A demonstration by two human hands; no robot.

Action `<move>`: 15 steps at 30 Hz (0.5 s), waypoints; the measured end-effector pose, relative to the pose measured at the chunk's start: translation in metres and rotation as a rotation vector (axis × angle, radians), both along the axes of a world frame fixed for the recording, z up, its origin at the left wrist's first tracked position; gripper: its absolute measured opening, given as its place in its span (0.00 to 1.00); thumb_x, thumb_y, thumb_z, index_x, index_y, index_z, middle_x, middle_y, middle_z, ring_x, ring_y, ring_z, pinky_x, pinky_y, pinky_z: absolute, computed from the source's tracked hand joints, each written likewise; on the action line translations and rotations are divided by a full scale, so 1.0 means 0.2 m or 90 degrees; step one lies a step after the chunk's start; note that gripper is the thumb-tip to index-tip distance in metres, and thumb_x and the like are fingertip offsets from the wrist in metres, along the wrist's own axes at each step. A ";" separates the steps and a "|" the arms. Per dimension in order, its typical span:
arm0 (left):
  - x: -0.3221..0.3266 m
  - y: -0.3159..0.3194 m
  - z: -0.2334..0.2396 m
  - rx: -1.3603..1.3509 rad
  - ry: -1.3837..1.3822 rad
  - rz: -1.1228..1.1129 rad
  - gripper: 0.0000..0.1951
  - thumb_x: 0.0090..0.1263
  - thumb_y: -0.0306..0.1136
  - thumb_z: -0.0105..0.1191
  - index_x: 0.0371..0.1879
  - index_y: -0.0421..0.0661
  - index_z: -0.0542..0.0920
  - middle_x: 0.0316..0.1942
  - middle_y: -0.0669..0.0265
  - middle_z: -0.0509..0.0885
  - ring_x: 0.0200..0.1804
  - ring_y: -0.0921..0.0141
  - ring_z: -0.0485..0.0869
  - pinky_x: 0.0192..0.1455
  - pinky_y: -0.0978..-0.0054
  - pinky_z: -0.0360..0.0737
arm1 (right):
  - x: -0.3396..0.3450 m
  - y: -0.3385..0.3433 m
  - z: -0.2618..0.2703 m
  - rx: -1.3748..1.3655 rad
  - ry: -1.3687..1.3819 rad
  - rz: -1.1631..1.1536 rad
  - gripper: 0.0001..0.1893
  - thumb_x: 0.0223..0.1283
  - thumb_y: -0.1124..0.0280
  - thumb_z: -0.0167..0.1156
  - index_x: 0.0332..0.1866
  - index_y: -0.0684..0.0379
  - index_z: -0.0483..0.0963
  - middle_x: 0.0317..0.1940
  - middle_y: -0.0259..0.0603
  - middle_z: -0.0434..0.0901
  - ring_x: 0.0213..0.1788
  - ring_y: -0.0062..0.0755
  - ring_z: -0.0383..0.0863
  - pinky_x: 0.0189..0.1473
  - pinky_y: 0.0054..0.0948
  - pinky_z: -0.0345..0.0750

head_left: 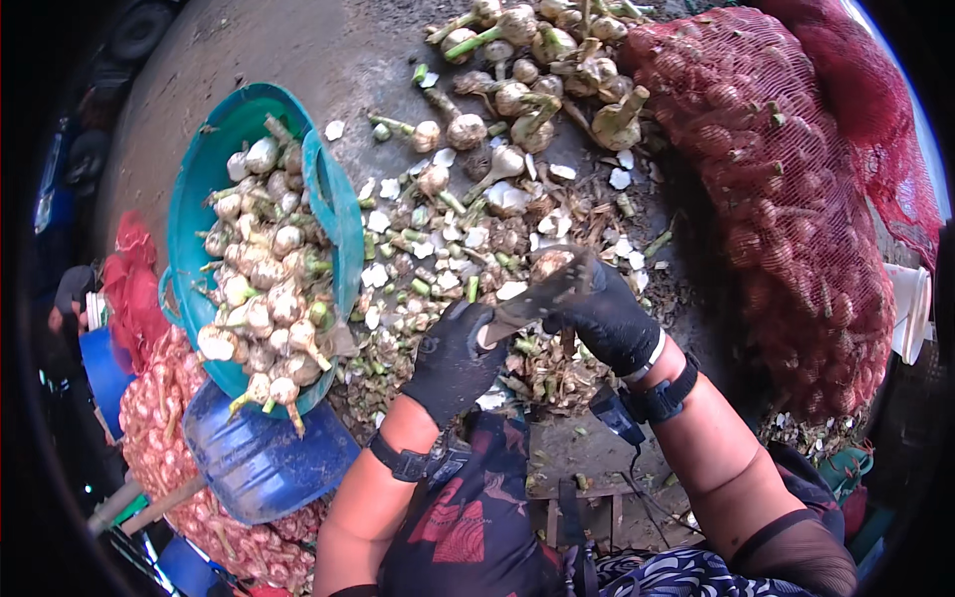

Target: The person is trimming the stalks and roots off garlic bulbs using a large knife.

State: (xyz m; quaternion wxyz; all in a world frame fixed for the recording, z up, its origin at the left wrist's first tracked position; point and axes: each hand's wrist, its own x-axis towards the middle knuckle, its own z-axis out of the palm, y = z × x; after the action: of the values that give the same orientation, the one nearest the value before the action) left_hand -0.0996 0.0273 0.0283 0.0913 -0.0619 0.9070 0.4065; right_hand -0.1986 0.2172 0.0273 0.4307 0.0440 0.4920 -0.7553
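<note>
My left hand (456,366), in a black glove, is closed around the pale handle of a knife (522,307). The broad, dirty blade slants up to the right, in front of my right hand (615,321), also gloved in black. A garlic bulb (553,261) shows behind the blade at the right hand's fingers, which curl around it or its stalk; the blade and blur partly hide this grip. Beneath both hands lies a heap of cut stalks and papery skins (559,377). More garlic bulbs with stalks (515,97) lie on the ground farther off.
At left, a teal tub (186,186) holds trimmed garlic bulbs, beside a blue plastic scoop or shovel (268,463) and a net sack of garlic (153,403). A large red mesh sack full of garlic (776,224) stands at right, with a white bucket (912,310) behind it.
</note>
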 end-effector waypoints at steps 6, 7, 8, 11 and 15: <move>0.03 -0.01 0.07 -0.083 -0.002 -0.034 0.17 0.51 0.25 0.62 0.42 0.43 0.77 0.37 0.52 0.78 0.40 0.50 0.80 0.40 0.59 0.77 | 0.06 -0.03 0.04 0.147 0.189 0.147 0.11 0.50 0.72 0.67 0.40 0.61 0.80 0.33 0.37 0.84 0.35 0.23 0.82 0.39 0.26 0.79; 0.03 0.00 0.08 -0.086 0.005 -0.037 0.17 0.51 0.25 0.62 0.42 0.43 0.77 0.37 0.53 0.78 0.40 0.50 0.80 0.40 0.59 0.77 | 0.06 -0.02 0.03 0.174 0.245 0.192 0.12 0.50 0.72 0.68 0.41 0.61 0.79 0.33 0.37 0.84 0.35 0.22 0.82 0.39 0.26 0.79; 0.04 0.00 0.08 -0.088 0.010 -0.040 0.17 0.51 0.25 0.62 0.42 0.43 0.77 0.37 0.53 0.78 0.40 0.50 0.80 0.40 0.59 0.77 | 0.07 -0.03 0.02 0.142 0.240 0.164 0.13 0.50 0.71 0.68 0.41 0.62 0.79 0.33 0.37 0.84 0.35 0.22 0.82 0.39 0.26 0.79; 0.06 -0.01 0.07 -0.095 0.018 -0.049 0.17 0.51 0.25 0.61 0.42 0.43 0.77 0.37 0.53 0.77 0.40 0.50 0.80 0.40 0.59 0.77 | 0.11 -0.03 -0.02 0.077 0.186 0.087 0.16 0.50 0.70 0.69 0.44 0.61 0.77 0.33 0.37 0.83 0.36 0.21 0.81 0.40 0.25 0.79; 0.09 -0.05 -0.02 -0.075 -0.003 -0.053 0.14 0.51 0.25 0.60 0.38 0.45 0.78 0.36 0.54 0.77 0.40 0.50 0.79 0.40 0.59 0.77 | 0.18 -0.04 -0.02 0.023 0.137 -0.010 0.18 0.50 0.71 0.70 0.47 0.60 0.75 0.35 0.34 0.81 0.38 0.20 0.80 0.42 0.24 0.78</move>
State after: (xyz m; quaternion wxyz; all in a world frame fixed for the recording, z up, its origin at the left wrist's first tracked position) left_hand -0.0811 0.0182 0.0249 0.1068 -0.0306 0.9308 0.3482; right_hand -0.1619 0.2098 0.0227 0.3686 -0.0262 0.5485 -0.7500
